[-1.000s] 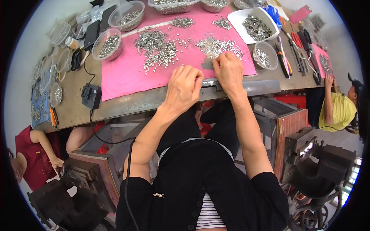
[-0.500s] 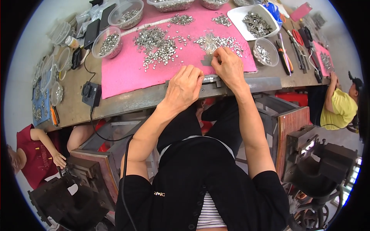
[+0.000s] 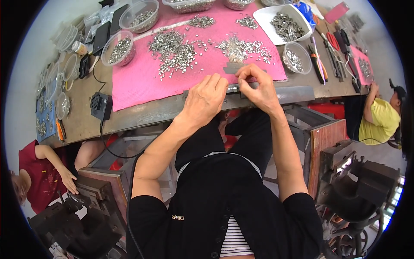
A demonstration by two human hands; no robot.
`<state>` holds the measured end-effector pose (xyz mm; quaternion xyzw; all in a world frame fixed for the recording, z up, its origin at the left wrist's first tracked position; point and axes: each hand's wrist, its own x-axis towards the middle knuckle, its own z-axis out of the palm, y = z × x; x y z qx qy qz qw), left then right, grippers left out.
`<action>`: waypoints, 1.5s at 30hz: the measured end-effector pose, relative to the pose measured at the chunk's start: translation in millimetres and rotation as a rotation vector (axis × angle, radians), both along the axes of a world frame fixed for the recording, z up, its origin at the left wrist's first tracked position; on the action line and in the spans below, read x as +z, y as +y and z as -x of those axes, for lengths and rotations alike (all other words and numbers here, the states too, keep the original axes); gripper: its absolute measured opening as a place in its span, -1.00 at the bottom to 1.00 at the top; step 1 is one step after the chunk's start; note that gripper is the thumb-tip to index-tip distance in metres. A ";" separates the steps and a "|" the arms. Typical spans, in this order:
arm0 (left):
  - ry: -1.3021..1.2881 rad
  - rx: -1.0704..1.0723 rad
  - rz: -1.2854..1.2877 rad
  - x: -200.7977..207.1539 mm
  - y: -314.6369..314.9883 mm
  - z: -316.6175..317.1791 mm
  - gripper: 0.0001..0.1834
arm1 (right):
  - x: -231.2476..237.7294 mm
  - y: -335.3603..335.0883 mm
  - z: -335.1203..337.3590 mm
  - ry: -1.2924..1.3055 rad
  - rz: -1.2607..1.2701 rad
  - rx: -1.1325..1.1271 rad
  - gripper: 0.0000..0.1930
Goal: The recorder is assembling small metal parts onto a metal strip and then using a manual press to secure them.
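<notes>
My left hand (image 3: pixel 205 100) is closed at the front edge of the bench, its fingers curled in, and whatever they hold is hidden. Thumb and forefinger of my right hand (image 3: pixel 260 88) are pinched together just right of it; what sits between them is too small to make out. Under and between both hands lies a metal bar (image 3: pixel 233 89) along the edge. Beyond the right fingers a flat grey strip (image 3: pixel 231 70) rests on the pink mat (image 3: pixel 133 93). Behind the strip is a pile of small shiny metal pieces (image 3: pixel 248 49). A larger pile of metal pieces (image 3: pixel 172 49) spreads to the left.
Clear tubs (image 3: pixel 296 58) and a white tray (image 3: pixel 258 17) hold metal parts around the mat. Pliers (image 3: pixel 318 67) lie at right. A black adapter (image 3: pixel 101 105) with a cable sits at the left edge. Co-workers (image 3: pixel 381 116) sit on either side, near dark machines (image 3: pixel 358 185).
My right hand has come back from the metal pile toward the bench edge, still pinched. My left hand has stayed almost in place. The co-worker at left has shifted a hand slightly.
</notes>
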<state>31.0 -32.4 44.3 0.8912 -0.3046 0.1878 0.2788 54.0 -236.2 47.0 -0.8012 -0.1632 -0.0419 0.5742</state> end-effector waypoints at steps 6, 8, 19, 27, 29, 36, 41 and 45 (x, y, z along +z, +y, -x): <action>-0.076 0.008 0.031 -5.7 -6.5 4.2 -0.86 | -3.6 2.3 9.1 -0.128 0.096 0.073 -0.91; -0.068 0.017 0.060 -8.7 -5.8 4.8 -0.86 | -5.4 3.9 8.7 -0.151 0.116 0.077 -0.91; 0.039 0.008 0.317 -14.2 -5.7 8.8 -0.73 | -8.6 7.4 5.7 -0.276 0.172 0.067 -0.84; -0.042 0.096 0.267 -16.6 -0.3 17.4 -0.68 | 6.1 4.5 12.1 -0.504 0.533 0.113 -0.84; -0.048 0.140 0.238 -18.2 1.2 21.1 -0.68 | 12.0 -2.8 0.1 -0.363 0.446 0.134 -0.91; -0.087 0.187 0.222 -26.4 -4.8 21.9 -0.66 | -1.9 4.5 -63.4 -0.340 0.482 0.012 -0.88; -0.115 0.183 0.253 -33.3 -4.4 22.1 -0.66 | -8.7 11.8 -71.1 -0.348 0.529 0.000 -0.90; -0.122 0.194 0.253 -32.3 -4.9 23.0 -0.65 | -13.7 13.8 -71.6 -0.435 0.596 -0.015 -0.90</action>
